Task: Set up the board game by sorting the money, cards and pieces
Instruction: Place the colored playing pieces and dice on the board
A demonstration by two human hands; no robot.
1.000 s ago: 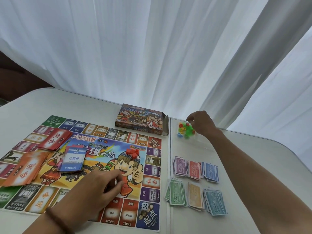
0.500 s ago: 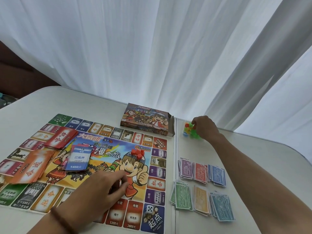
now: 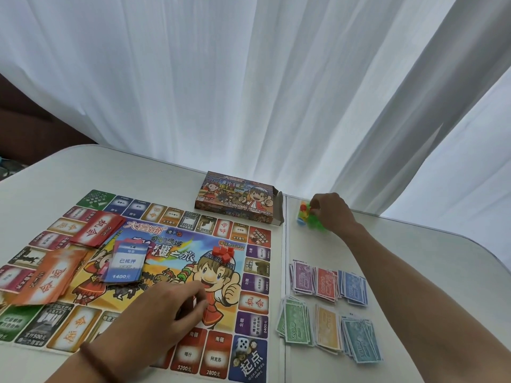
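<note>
The game board (image 3: 154, 275) lies flat on the left of the table. My left hand (image 3: 163, 310) rests on its lower middle with fingers curled; something small and red shows between thumb and fingers. My right hand (image 3: 330, 212) reaches to the far side and pinches into a small heap of coloured plastic pieces (image 3: 305, 214). A few red cubes (image 3: 223, 251) sit on the board's centre. Red cards (image 3: 96, 229), orange cards (image 3: 51, 277) and blue cards (image 3: 127, 265) lie in loose stacks on the board. Paper money (image 3: 329, 308) is sorted by colour into several piles.
The open game box (image 3: 237, 199) stands behind the board, near the table's seam (image 3: 284, 272). White curtains hang right behind the far table edge. The table's rounded right edge (image 3: 470, 252) runs past my right forearm.
My right hand has stayed at the heap of pieces, with its fingers lower in it. My left hand has hardly moved on the board.
</note>
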